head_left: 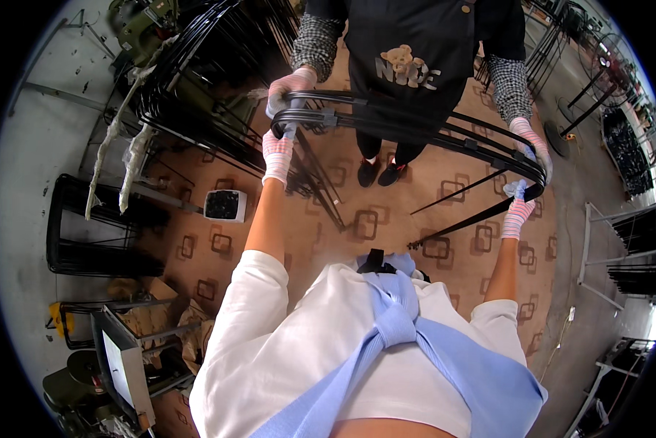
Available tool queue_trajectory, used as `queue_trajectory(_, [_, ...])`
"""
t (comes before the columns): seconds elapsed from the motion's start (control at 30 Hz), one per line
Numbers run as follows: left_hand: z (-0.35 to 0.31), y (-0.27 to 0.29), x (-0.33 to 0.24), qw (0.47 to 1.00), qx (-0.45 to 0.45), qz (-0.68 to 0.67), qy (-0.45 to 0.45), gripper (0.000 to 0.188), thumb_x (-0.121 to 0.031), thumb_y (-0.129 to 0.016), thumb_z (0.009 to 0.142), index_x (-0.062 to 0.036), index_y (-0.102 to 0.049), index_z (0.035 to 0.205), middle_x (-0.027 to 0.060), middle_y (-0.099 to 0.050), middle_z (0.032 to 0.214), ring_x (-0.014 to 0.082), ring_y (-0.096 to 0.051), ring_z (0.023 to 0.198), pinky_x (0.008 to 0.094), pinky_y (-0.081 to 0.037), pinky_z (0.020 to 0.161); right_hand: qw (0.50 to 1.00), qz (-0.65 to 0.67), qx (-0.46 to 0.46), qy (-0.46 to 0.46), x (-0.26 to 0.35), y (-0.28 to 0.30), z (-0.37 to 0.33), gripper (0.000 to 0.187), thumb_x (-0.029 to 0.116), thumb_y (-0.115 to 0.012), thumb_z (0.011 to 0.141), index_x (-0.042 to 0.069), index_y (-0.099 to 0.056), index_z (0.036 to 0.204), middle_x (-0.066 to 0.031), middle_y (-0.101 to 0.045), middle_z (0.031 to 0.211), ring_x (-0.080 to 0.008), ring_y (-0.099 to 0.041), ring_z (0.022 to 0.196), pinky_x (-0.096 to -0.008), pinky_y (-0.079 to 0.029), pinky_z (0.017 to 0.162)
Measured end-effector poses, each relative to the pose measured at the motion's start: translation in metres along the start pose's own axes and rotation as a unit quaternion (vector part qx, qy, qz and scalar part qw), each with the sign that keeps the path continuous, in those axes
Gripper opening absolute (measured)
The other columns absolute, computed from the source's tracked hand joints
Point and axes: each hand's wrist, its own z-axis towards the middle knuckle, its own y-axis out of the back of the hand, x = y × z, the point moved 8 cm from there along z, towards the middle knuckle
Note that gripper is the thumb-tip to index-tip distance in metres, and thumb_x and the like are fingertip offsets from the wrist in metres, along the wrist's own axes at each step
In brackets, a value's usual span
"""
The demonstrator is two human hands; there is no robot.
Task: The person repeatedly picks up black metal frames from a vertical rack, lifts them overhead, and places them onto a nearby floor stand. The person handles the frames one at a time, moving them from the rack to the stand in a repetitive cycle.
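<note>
The bundle of bent black tubes (437, 136) is held up in front of the person, its long axis running left to right, the right end nearer the body. The left hand (277, 155) is closed around its left bend, the right hand (519, 208) around its right. Facing them, a co-worker (416, 44) grips both ends too, with a right hand (291, 89) and a left hand (534, 142), and blocks the way forward. Hanging frames (185, 87) crowd the left, near a white bin (238, 209) on the floor.
</note>
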Motion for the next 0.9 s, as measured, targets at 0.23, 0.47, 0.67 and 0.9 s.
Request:
queue_trajectory(0.23, [-0.002,-0.016,-0.012,0.93,-0.094,0.334,-0.123,0.003,-0.006,-0.055,0.073,-0.0047,-0.054,0.075,-0.0019,-0.052,0.07,0.0097,-0.045,0.06,0.0236,-0.039,0.057,0.994,0.108,0.026,0.0,-0.007,-0.011,0.009,0.023,0.02,-0.057,0.079,-0.001,-0.055,0.087,-0.0047,-0.059,0.074,-0.0116,-0.056,0.061,-0.0239,-0.047,0.059])
queue_trajectory(0.47, [-0.022,0.012,-0.012,0.878,-0.195,0.429,-0.09,0.024,-0.023,-0.051,0.082,-0.0021,-0.056,0.091,0.0034,-0.056,0.083,0.0113,-0.048,0.074,0.0259,-0.041,0.07,0.899,-0.434,-0.053,0.012,-0.022,0.006,0.02,0.036,0.039,-0.052,0.072,0.003,-0.059,0.075,-0.0196,-0.059,0.076,-0.0339,-0.056,0.076,-0.0401,-0.045,0.065])
queue_trajectory(0.67, [-0.036,0.025,0.006,0.943,-0.172,0.286,-0.012,0.022,-0.016,-0.058,0.078,0.0008,-0.058,0.092,0.0056,-0.059,0.083,0.0137,-0.053,0.073,0.0244,-0.043,0.067,0.912,-0.386,-0.083,-0.108,-0.002,-0.003,-0.015,0.043,0.046,-0.051,0.073,0.005,-0.06,0.067,-0.0188,-0.057,0.064,-0.0333,-0.056,0.067,-0.037,-0.045,0.061])
queue_trajectory(0.9, [-0.027,0.035,0.006,0.941,-0.149,0.302,-0.02,0.02,-0.019,-0.058,0.077,-0.0012,-0.06,0.086,0.0052,-0.06,0.079,0.0124,-0.052,0.062,0.0241,-0.04,0.057,0.983,-0.121,-0.011,-0.135,-0.045,-0.016,-0.01,0.044,0.045,-0.056,0.071,0.002,-0.057,0.063,-0.0177,-0.058,0.065,-0.032,-0.056,0.069,-0.0338,-0.045,0.061])
